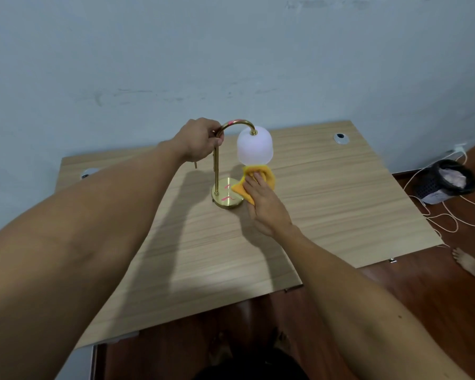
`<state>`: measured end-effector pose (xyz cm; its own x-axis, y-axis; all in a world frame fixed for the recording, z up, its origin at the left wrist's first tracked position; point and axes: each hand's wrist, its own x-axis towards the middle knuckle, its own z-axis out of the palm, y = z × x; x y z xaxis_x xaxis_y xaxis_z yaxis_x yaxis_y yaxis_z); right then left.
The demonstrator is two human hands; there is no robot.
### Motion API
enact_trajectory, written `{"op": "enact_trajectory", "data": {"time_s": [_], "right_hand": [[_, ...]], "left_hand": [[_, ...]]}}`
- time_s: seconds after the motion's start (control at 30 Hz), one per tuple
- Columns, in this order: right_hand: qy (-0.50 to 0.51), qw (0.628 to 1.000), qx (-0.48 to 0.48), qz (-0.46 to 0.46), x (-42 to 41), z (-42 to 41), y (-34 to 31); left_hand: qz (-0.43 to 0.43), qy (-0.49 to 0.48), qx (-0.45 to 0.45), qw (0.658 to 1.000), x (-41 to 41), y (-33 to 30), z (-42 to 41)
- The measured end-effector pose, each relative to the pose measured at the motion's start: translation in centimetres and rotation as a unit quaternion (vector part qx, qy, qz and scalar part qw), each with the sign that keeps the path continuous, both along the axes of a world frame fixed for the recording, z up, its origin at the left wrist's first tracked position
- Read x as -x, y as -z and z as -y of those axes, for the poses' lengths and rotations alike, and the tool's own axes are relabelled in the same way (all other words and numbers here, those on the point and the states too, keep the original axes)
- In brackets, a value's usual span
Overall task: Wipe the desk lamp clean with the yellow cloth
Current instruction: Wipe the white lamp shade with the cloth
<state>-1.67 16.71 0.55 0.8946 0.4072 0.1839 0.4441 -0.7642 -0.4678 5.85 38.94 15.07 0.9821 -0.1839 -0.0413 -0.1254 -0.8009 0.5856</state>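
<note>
Brass desk lamp (216, 171) near tabletop (327, 204) far edge, left hand (199, 139) gripping its neck, right hand (263, 200) pressing yellow cloth (269, 175) under white shade (255, 146); black bin (447, 181) on floor beyond the right edge.

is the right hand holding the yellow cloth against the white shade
No, the right hand presses the yellow cloth below the white frosted shade, by the round brass base.

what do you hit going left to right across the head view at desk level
Left cable hole → left hand on the lamp's arm → brass lamp base → yellow cloth under the right hand → right cable hole → black bin on the floor.
</note>
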Motion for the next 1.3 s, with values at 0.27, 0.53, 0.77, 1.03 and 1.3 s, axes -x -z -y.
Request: {"op": "enact_trajectory", "data": {"time_s": [0.27,0.53,0.77,1.03,1.3], "right_hand": [[0.458,0.721,-0.477,-0.206,-2.5,0.2,-4.8],[0.131,0.975,-0.176,0.044,-3.0,-3.9,-5.4],[0.044,0.997,-0.045,-0.04,0.6,-4.0,1.0],[0.502,0.713,-0.413,-0.264,-1.5,-1.5,-2.4],[0.236,0.911,-0.336,0.043,-4.0,-4.4,-7.3]], "left_hand": [[-0.01,0.007,-0.008,1.0,0.1,-0.3,0.0],[-0.01,0.005,-0.008,1.0,0.0,-0.2,0.0],[-0.009,0.007,-0.012,1.0,-0.1,-0.1,-0.1],[-0.014,0.006,-0.018,1.0,-0.1,-0.2,0.0],[-0.018,-0.002,-0.009,1.0,-0.1,-0.2,0.0]]}}
